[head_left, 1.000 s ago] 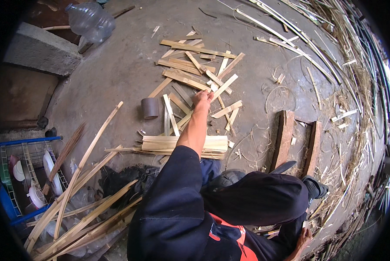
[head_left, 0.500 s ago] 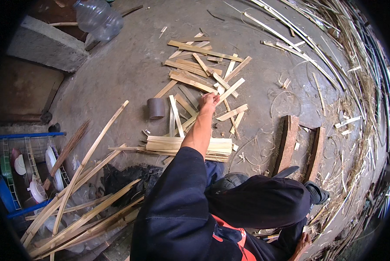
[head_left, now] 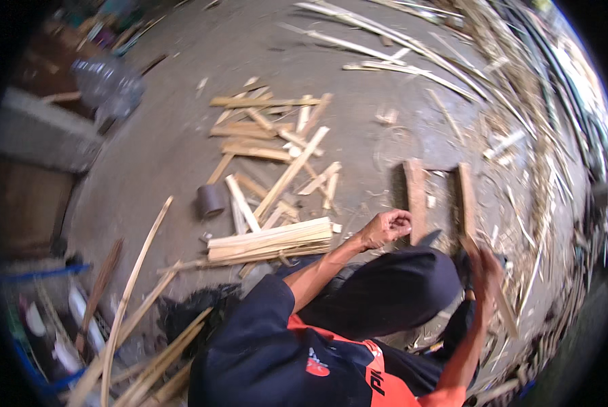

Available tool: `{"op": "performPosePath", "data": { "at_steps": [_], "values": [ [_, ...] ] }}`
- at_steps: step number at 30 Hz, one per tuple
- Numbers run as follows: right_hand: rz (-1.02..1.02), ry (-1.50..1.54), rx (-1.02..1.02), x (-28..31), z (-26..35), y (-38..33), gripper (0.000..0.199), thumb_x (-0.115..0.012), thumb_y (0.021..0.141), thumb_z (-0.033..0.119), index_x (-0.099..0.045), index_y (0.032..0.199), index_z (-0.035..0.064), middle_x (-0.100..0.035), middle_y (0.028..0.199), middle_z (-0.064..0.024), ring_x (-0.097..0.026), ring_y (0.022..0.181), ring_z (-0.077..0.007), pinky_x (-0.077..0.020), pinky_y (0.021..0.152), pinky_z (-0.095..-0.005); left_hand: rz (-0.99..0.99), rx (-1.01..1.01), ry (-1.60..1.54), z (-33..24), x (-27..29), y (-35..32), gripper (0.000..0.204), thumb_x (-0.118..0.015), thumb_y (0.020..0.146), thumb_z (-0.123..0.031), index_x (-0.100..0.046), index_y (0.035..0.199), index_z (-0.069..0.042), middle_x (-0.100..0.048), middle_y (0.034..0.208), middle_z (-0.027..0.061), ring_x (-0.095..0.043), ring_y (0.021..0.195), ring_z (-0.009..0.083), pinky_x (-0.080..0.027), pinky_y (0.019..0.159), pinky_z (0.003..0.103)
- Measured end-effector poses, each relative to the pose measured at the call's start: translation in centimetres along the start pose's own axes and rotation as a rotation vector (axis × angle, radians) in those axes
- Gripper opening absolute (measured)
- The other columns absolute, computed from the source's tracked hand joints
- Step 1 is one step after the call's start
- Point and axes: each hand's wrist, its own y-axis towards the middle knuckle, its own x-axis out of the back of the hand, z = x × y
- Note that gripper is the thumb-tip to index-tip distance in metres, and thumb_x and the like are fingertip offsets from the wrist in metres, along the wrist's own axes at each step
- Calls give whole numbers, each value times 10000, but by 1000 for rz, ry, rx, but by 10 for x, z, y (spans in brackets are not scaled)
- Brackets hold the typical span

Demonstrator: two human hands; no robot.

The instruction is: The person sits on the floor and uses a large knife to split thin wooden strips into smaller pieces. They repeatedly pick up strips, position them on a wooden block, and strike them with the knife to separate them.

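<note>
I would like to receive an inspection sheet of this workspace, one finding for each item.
Surface: grey floor, with scattered offcuts.
Job's things: stacked pale strips; wooden strip.
Clutter: loose strips, dark cup.
Hands: left hand curled near a brown beam, contents unclear; right hand grips the wooden strip.
Cables: nothing seen.
Surroundings: plastic bottle and concrete block at upper left.

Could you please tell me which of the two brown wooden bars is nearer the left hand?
The left bar, close beside the left hand; the right bar lies nearer the right hand.
</note>
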Motion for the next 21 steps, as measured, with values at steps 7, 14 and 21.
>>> {"op": "performPosePath", "data": {
  "at_steps": [7, 14, 21],
  "values": [
    [-253, 694, 487, -53, 96, 86, 136, -589, 829, 114, -591, 912, 5, -622, 703, -103, -592, 584, -107, -471, 546, -260, 381, -224, 120, -15, -56, 74, 710, -715, 711, -200, -334, 1285, -28, -500, 1171, 86, -448, 1125, 189, -381, 890, 331],
    [-33, 1407, 272, -37, 92, 106, 293, -632, 811, 147, -556, 1009, -55, -610, 828, -90, -611, 724, -148, -522, 655, -265, 8, -276, -44, -50, -54, 48, 399, -572, 849, -166, -426, 1199, -42, -536, 829, 19, -497, 587, 74, -432, 506, 235],
    [-132, 1040, 104, -35, 49, 100, 400, -765, 679, 230, -560, 828, -80, -608, 719, -130, -620, 627, -172, -542, 539, -280, 322, -81, -24, -77, -30, 21, 452, -445, 919, -274, -371, 1293, -32, -561, 1003, 116, -604, 835, 200, -518, 712, 339]
  ]
}}
